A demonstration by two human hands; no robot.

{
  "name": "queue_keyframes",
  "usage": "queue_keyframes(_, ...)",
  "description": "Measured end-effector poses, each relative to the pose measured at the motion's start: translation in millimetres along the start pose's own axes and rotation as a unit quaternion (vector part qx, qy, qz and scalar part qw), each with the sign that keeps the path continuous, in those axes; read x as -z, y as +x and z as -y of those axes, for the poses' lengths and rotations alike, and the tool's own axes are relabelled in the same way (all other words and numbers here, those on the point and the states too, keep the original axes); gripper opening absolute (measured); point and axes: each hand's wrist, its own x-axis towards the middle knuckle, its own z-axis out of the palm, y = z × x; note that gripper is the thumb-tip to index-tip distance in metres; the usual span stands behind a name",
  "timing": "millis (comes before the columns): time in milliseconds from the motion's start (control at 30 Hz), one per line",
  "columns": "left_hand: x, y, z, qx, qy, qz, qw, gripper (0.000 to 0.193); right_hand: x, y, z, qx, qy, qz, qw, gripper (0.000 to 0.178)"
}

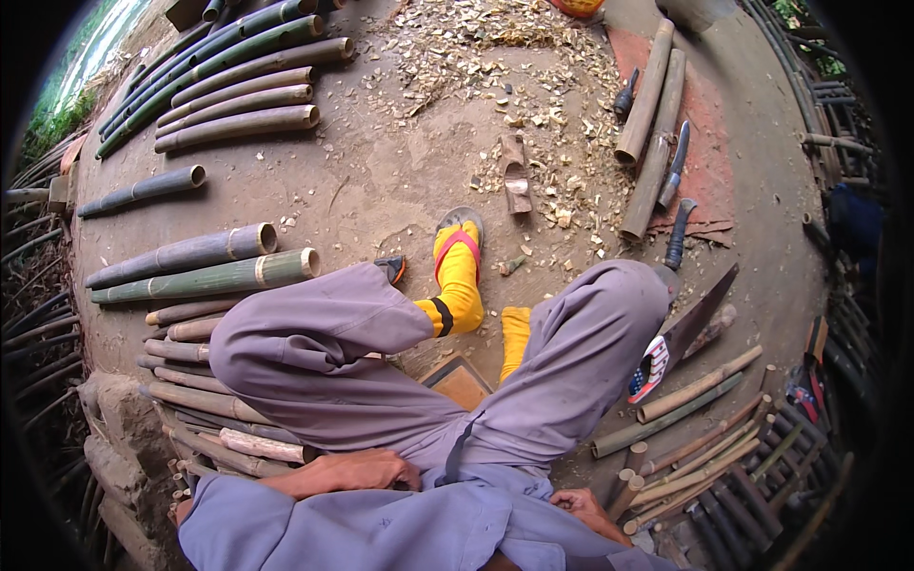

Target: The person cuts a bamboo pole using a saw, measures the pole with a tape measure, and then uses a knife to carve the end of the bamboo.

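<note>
My left hand (383, 469) lies at my waist with its fingers curled in, next to the hem of my blue-grey shirt (419, 523). On the other side of the waist, my right hand (583, 507) is partly covered by the shirt, its fingers bent against the cloth. Whether either hand holds anything is hidden. Both rest at the top of my purple-grey trousers (314, 328). Between my bent legs a brown wooden board with a dark rim (457, 381) shows. A notched wooden block (515, 174) lies on the ground ahead of my feet.
Cut bamboo poles (205, 274) lie in rows at the left, and more bamboo pieces (700, 383) at the lower right. Two bamboo lengths (657, 133) and a knife (675, 164) sit on a red mat (706, 157). A broad blade (700, 314) lies beside my right knee. Wood chips (562, 143) litter the ground.
</note>
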Motion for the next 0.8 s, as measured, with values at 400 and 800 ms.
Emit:
queue_keyframes(400,-13,-10,8,-0.035,-0.007,-0.047,0.998,0.021,-16,-3,42,0.044,-0.093,-0.014,0.995,0.012)
queue_keyframes(800,-23,-17,14,0.008,0.008,-0.058,0.998,0.031,-12,20,65,0.143,-0.322,0.059,0.934,0.019)
